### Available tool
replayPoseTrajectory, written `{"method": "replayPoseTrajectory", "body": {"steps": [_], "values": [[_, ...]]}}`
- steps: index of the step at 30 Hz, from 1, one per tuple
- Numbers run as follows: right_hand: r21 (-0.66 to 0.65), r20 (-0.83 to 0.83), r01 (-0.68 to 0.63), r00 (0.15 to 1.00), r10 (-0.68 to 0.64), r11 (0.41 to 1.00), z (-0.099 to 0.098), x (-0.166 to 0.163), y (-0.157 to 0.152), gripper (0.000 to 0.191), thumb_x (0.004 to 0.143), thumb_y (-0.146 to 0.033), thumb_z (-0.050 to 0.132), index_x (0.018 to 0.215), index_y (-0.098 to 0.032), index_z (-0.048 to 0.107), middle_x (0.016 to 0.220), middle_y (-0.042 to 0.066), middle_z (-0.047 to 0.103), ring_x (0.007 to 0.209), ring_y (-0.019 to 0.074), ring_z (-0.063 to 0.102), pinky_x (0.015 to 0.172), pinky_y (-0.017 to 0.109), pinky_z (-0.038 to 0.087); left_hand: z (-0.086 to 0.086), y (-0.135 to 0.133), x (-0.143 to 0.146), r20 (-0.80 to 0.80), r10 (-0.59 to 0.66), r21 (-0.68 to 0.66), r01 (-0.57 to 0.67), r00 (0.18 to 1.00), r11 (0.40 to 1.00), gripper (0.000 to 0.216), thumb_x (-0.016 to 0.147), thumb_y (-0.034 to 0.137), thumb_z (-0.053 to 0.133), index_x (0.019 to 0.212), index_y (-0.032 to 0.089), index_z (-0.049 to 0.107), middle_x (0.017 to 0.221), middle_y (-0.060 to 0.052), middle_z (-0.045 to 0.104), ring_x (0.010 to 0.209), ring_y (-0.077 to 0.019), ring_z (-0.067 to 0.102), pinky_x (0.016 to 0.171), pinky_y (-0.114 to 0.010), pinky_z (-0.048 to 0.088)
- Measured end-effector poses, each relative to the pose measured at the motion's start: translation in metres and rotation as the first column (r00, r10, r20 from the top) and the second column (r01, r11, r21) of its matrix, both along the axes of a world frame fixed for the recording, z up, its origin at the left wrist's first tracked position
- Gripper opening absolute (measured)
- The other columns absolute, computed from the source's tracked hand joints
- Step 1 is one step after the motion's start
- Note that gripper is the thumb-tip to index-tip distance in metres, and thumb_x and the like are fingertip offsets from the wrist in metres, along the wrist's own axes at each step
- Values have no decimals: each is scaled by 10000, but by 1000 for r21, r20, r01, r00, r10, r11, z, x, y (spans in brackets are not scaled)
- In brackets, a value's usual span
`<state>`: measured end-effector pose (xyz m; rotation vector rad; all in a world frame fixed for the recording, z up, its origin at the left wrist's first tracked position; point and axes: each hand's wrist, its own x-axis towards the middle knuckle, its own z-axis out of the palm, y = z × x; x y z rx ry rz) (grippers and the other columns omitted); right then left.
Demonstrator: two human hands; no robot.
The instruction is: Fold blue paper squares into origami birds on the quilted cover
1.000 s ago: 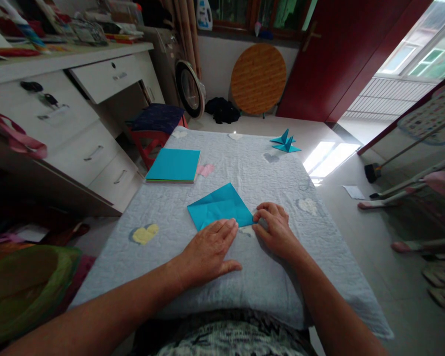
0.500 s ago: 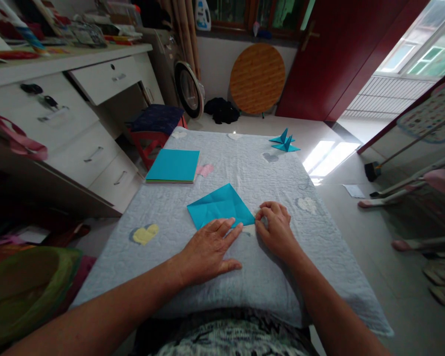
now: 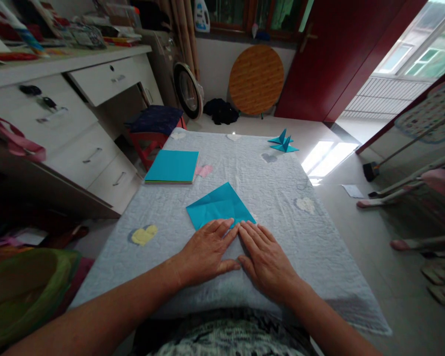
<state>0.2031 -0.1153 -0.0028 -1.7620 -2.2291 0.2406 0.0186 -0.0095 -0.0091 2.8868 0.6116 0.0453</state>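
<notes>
A folded teal paper (image 3: 218, 206) lies on the pale quilted cloth (image 3: 170, 222) in front of me. My left hand (image 3: 206, 251) rests flat, fingers stretched out, with its fingertips on the paper's near edge. My right hand (image 3: 265, 258) lies flat beside it, fingers together and extended, tips touching the paper's near right edge. Neither hand grips anything.
A stack of teal paper (image 3: 172, 167) sits at the cloth's left. Two folded teal paper figures (image 3: 283, 142) stand at the far right corner. White drawers (image 3: 74, 128) and a red stool (image 3: 152, 138) are on the left; open floor lies to the right.
My right hand left its pinch at the paper's right corner, moved left and flattened next to my left hand. The left hand and paper stayed in place.
</notes>
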Motion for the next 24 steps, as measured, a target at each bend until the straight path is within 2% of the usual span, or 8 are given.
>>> {"method": "replayPoseTrajectory", "body": {"steps": [7, 14, 21, 24], "values": [[-26, 22, -3, 1000, 3, 1000, 1, -1, -1, 639, 940, -345, 561, 1493, -76, 388, 1549, 191, 395, 1459, 294, 342, 1200, 497, 304, 2, 0, -2, 43, -16, -3, 16, 999, 1000, 786, 911, 702, 433, 1458, 138, 433, 1505, -178, 438, 1362, -312, 423, 1150, -466, 335], [-36, 12, -9, 1000, 9, 999, 3, 8, 1, 692, 944, -432, 559, 1528, -127, 347, 1563, 181, 374, 1454, 294, 352, 1177, 503, 338, -4, 0, -3, 57, -6, 4, 6, 998, 1000, 820, 903, 711, 437, 1506, 159, 365, 1505, -168, 442, 1366, -304, 419, 1150, -455, 327], [-40, 101, 113, 989, -109, 993, -3, 41, 1, 678, 959, -427, 518, 1528, -105, 341, 1587, 183, 321, 1476, 293, 302, 1178, 517, 330, -3, -1, -3, -18, 2, 25, -1, 1000, 1000, 846, 882, 714, 482, 1515, 168, 354, 1544, -157, 402, 1384, -307, 407, 1159, -437, 297], [-1, 113, 191, 975, -190, 981, 2, 50, -1, 618, 969, -428, 497, 1494, -115, 406, 1552, 187, 393, 1459, 310, 339, 1171, 556, 323, -2, -1, -3, -17, 5, 17, -5, 1000, 1000, 839, 882, 709, 488, 1512, 170, 358, 1548, -163, 394, 1386, -311, 404, 1155, -445, 304]]}}
